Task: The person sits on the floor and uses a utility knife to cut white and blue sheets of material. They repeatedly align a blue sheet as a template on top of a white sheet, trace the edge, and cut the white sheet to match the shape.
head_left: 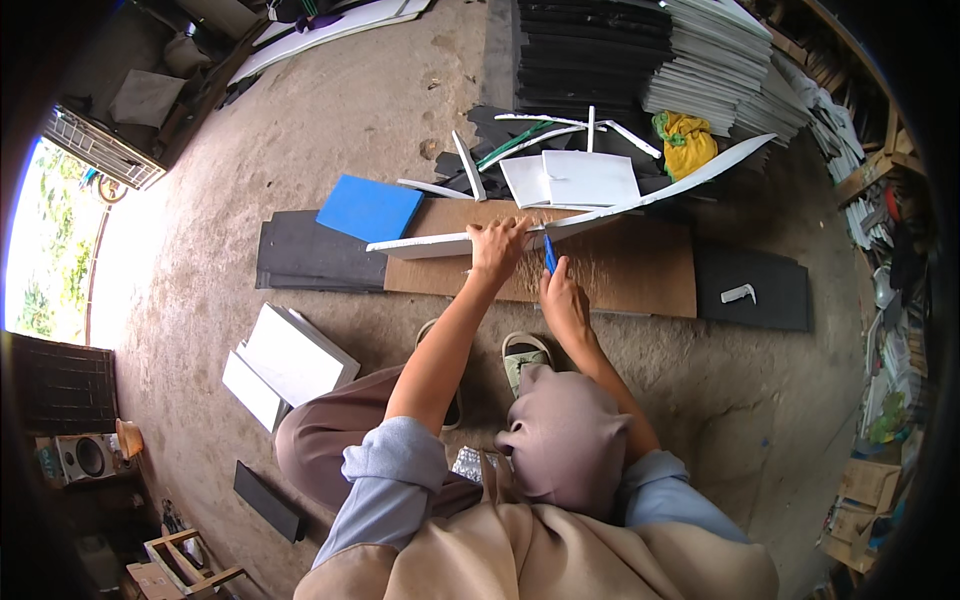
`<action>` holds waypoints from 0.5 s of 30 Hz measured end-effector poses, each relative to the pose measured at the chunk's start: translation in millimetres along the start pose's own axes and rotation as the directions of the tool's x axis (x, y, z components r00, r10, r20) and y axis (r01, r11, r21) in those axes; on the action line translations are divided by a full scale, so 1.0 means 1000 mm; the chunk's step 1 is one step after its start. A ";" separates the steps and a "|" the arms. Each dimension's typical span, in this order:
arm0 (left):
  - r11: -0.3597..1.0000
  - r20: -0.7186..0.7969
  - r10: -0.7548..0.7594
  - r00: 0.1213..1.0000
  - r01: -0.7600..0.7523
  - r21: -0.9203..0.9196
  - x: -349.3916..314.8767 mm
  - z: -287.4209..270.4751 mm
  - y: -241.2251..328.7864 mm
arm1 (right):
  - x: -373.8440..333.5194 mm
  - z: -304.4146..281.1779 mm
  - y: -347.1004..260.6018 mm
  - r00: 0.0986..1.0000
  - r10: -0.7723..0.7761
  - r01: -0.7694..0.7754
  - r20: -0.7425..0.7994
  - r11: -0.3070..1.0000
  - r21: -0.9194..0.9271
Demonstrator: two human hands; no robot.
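Note:
A long white foam sheet (640,203) lies at a slant across a brown cardboard sheet (640,265), its right end curving upward. My left hand (497,245) is closed over the sheet's near edge, left of its middle. In my right hand (566,300) is a blue utility knife (550,254), its tip at the white sheet just right of my left fingers. The sheet looks parted or notched at the knife; how deep the cut goes I cannot tell. Shavings lie on the cardboard below the knife.
Beside the cardboard are a blue board (370,207), dark sheets (320,255) and a small white piece (738,294). White offcuts (590,180) and a yellow bag (686,146) lie beyond. Black sheets (590,60) are stacked behind; white blocks (290,350) rest by my left knee.

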State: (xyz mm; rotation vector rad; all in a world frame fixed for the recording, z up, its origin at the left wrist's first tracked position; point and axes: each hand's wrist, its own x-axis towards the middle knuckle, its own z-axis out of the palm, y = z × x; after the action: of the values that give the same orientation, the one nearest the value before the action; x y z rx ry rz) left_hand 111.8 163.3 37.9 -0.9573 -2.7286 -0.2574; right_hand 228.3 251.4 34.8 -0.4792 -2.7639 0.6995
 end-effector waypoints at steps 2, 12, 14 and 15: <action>1.000 0.070 -0.026 0.997 0.026 -0.012 0.001 -0.001 -0.001 | 0.001 -0.004 -0.005 0.999 0.038 -0.038 0.030 0.999 0.003; 0.999 0.048 0.011 0.999 -0.009 -0.051 0.005 -0.005 0.000 | -0.001 0.005 -0.004 0.989 0.082 -0.079 0.125 0.996 -0.027; 0.999 0.070 0.017 0.997 -0.014 -0.044 0.005 -0.005 0.000 | 0.002 0.004 -0.007 0.985 0.105 -0.104 0.139 0.994 -0.016; 0.998 0.060 0.021 0.998 -0.018 -0.060 0.004 -0.005 0.000 | 0.004 0.003 -0.008 0.982 0.117 -0.116 0.145 0.993 -0.011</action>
State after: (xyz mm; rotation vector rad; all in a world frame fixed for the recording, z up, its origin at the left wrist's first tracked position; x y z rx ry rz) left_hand 109.2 164.2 43.7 -1.0230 -2.7795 -0.3124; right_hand 221.8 245.3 36.4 -0.6182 -2.8915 0.7870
